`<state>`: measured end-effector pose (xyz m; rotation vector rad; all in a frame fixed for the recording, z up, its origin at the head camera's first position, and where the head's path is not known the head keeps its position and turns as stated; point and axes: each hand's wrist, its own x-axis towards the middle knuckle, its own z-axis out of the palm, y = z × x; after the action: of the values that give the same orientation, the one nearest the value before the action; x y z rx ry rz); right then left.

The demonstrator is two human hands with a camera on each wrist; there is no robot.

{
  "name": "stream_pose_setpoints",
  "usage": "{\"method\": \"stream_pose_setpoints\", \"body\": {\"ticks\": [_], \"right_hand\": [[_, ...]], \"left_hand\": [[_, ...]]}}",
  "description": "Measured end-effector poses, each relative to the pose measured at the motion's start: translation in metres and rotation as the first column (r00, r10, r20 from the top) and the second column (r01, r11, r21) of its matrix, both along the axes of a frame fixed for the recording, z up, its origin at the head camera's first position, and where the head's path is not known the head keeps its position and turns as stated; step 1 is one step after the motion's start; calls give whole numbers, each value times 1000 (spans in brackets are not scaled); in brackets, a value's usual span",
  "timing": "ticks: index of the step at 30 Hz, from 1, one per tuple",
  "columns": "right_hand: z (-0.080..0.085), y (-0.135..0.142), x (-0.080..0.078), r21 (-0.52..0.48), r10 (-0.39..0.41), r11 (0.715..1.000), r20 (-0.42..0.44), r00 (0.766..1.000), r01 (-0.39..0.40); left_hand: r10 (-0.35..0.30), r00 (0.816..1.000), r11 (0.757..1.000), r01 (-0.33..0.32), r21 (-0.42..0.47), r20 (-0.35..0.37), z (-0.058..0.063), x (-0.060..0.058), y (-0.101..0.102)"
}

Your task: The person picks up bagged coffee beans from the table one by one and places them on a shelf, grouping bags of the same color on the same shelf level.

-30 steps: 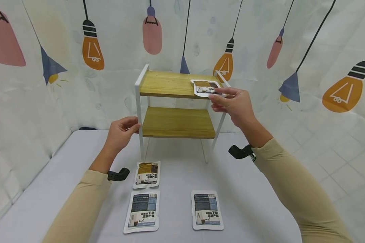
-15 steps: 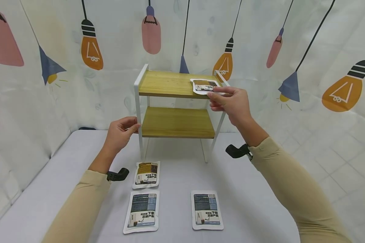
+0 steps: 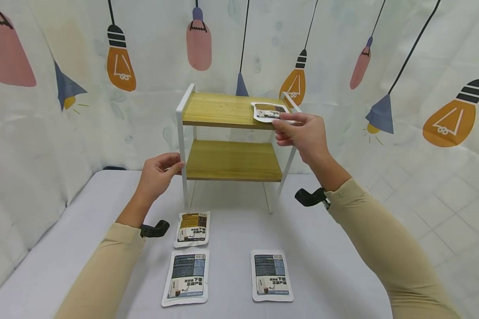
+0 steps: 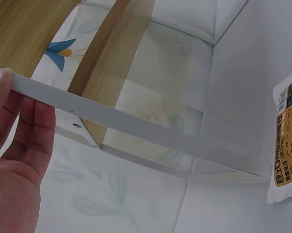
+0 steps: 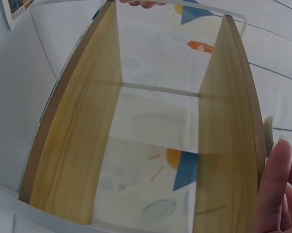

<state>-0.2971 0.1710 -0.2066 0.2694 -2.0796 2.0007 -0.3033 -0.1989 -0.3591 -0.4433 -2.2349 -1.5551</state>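
My right hand (image 3: 305, 135) pinches the near right corner of a white pouch with a brown label (image 3: 265, 111), which lies over the right end of the rack's top shelf (image 3: 223, 108). In the right wrist view the fingers (image 5: 277, 184) show beside the shelf edge and the pouch is mostly hidden. The two-tier rack has wooden shelves and white metal side frames. With thumb and fingers my left hand (image 3: 159, 175) grips the rack's left front leg (image 4: 121, 119), level with the lower shelf (image 3: 233, 161).
On the white table (image 3: 231, 266) before the rack lie a brown-labelled pouch (image 3: 192, 229), a larger blue-labelled pouch (image 3: 186, 277) nearer me, and another blue-labelled pouch (image 3: 271, 275) to the right. A patterned curtain (image 3: 155, 57) hangs behind the rack.
The pouch in my right hand has shifted slightly back and settled flatter over the top shelf. My left hand stays on the rack's leg.
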Motion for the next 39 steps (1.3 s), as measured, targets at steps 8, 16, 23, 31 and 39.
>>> {"method": "stream_pose_setpoints", "body": {"ticks": [8, 16, 23, 31, 39], "right_hand": [[-1, -1, 0, 0, -17, 1000, -21, 1000, 17], [-2, -3, 2, 17, -43, 999, -32, 999, 43], [-7, -4, 3, 67, -84, 994, -61, 995, 88], [-16, -7, 12, 80, -49, 995, -121, 991, 59], [-34, -9, 22, 83, 17, 997, -125, 992, -7]], "left_hand": [[-1, 1000, 1000, 1, -3, 3, 0, 0, 0], [2, 1000, 1000, -2, 0, 7, 0, -1, 0], [-1, 1000, 1000, 1, -3, 0, 0, -2, -1], [-1, 1000, 1000, 1, 1, -11, 0, -3, -2], [-9, 1000, 1000, 9, 3, -13, -1, -4, -3]]}}
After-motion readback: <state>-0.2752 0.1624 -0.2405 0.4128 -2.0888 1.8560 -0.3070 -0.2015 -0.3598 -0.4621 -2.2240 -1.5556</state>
